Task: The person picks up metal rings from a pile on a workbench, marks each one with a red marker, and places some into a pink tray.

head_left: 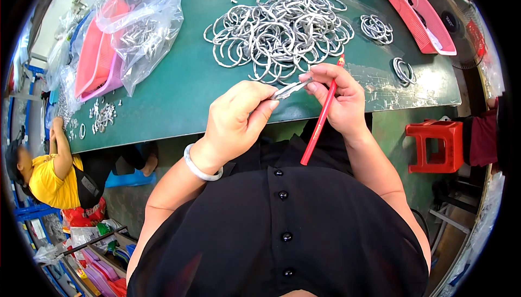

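My left hand [234, 118], a pale bangle round its wrist, is closed on a silver metal ring [287, 90] seen nearly edge-on; whether it is one ring or more I cannot tell. The fingertips of my right hand [339, 99] pinch the ring's other end. A long red pencil [324, 113] slants through that same hand, its lower end pointing toward my body. Just beyond both hands, a large heap of open silver rings [282, 31] lies on the green table [190, 88]. Smaller bunches of rings, one [376, 29] farther off and one [404, 71] nearer, lie at the right.
Pink baskets [97, 52] and a clear plastic bag [149, 36] of small metal parts stand at left, near scattered small pieces [103, 115]. A pink basket [420, 17] and a fan [461, 25] are at right, above a red stool [434, 146]. A person in yellow [54, 180] works at far left.
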Available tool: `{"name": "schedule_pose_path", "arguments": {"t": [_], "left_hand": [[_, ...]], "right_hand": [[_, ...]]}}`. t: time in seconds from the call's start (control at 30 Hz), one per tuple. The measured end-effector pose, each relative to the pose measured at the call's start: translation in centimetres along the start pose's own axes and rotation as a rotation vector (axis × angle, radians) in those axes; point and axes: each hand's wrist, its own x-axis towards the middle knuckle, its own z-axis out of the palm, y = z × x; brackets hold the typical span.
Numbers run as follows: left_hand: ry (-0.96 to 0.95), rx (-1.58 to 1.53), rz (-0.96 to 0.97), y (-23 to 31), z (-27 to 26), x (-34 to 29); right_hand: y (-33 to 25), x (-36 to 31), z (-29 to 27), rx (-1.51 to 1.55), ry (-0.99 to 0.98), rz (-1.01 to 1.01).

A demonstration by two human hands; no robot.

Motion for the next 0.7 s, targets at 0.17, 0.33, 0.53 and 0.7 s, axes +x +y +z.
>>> {"name": "schedule_pose_path", "arguments": {"t": [0.17, 0.33, 0.53, 0.7], "left_hand": [[0.034, 0.049, 0.108, 0.0, 0.1, -0.1], [0.055, 0.076, 0.150, -0.1, 0.1, -0.1], [0.091, 0.118, 0.141, -0.3, -0.2, -0.2], [0.153, 0.123, 0.150, -0.8, -0.1, -0.2]], "right_hand": [[0.3, -0.1, -0.1, -0.028, -0.008, -0.086], [0.2, -0.1, -0.1, -0.043, -0.008, -0.109], [-0.3, -0.2, -0.1, -0.082, 0.017, -0.185], [-1.2, 0.0, 0.1, -0.180, 0.038, -0.291]]}}
